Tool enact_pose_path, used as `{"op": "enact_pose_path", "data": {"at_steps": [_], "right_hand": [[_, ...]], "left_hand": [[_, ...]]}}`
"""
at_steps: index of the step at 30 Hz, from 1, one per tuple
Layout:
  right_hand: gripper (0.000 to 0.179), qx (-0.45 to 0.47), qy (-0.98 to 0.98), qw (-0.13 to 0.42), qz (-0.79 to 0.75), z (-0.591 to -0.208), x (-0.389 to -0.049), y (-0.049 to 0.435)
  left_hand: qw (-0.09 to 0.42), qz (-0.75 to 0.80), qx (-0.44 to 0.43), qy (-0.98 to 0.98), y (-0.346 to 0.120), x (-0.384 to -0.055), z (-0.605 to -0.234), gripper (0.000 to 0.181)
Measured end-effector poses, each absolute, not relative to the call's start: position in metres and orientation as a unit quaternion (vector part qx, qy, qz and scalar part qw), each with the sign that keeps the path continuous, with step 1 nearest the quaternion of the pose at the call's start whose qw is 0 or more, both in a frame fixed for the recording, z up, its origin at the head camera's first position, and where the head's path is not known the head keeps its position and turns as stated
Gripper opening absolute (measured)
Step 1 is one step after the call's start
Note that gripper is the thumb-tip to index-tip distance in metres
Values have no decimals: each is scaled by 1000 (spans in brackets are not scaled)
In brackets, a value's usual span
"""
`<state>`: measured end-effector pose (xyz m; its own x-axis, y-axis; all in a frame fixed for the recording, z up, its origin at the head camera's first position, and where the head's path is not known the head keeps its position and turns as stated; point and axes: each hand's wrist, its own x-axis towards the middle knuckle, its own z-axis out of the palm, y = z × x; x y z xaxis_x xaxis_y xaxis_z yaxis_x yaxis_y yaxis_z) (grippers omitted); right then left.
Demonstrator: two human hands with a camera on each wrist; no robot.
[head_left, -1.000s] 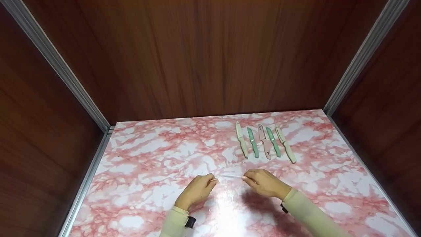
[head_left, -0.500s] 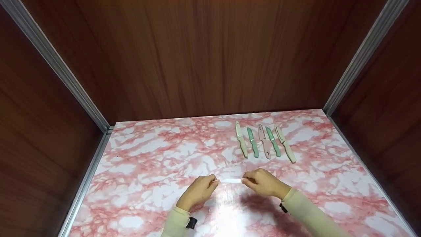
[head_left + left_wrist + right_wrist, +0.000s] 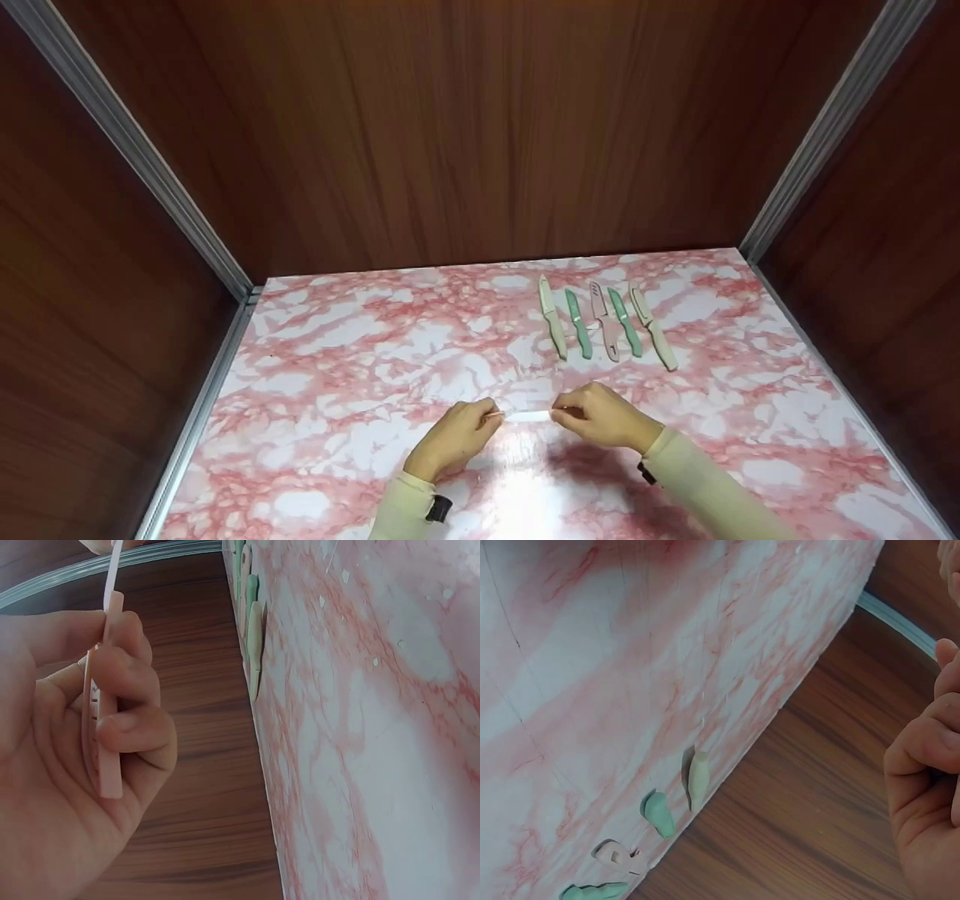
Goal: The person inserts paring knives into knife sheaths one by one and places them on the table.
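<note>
My left hand [image 3: 456,435] grips a flat pink piece with slots, which looks like a knife sheath [image 3: 109,765]; its fingers curl round it in the left wrist view. A knife with a white blade [image 3: 529,415] spans the gap between my hands, its narrow end at the pink piece. My right hand [image 3: 604,415] pinches the wide end of the knife, and its handle is hidden by the fingers. In the right wrist view, the curled right hand [image 3: 926,772] shows at the edge, with nothing held visible. Whether the blade tip is inside the sheath, I cannot tell.
Several sheathed knives lie in a row at the back right: a cream one [image 3: 553,319], a green one [image 3: 578,324], a pink one [image 3: 604,322], another green [image 3: 625,322] and another cream [image 3: 654,327]. Wood panels [image 3: 480,135] enclose the marbled tabletop [image 3: 315,420].
The white blade has turned from nearly edge-on to showing its broad face and sits slightly nearer me. My left hand has shifted a little to the right, narrowing the gap. The row of knives is unmoved.
</note>
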<state>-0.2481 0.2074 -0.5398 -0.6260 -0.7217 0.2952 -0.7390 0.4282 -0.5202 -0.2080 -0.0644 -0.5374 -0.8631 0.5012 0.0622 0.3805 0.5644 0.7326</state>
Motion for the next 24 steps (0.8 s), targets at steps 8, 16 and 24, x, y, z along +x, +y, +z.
{"op": "enact_pose_path", "data": {"at_steps": [8,16,24], "right_hand": [[17,473,-824,45,308,-536,-249,207],[15,477,-822,40,308,-534,-249,205],[21,493,-812,51,308,-534,-249,204]], "left_hand": [[76,393,261,879,-61,-208,-537,20],[81,389,261,880,-58,-207,-535,17],[82,389,252,882,-55,-206,-534,17]]}}
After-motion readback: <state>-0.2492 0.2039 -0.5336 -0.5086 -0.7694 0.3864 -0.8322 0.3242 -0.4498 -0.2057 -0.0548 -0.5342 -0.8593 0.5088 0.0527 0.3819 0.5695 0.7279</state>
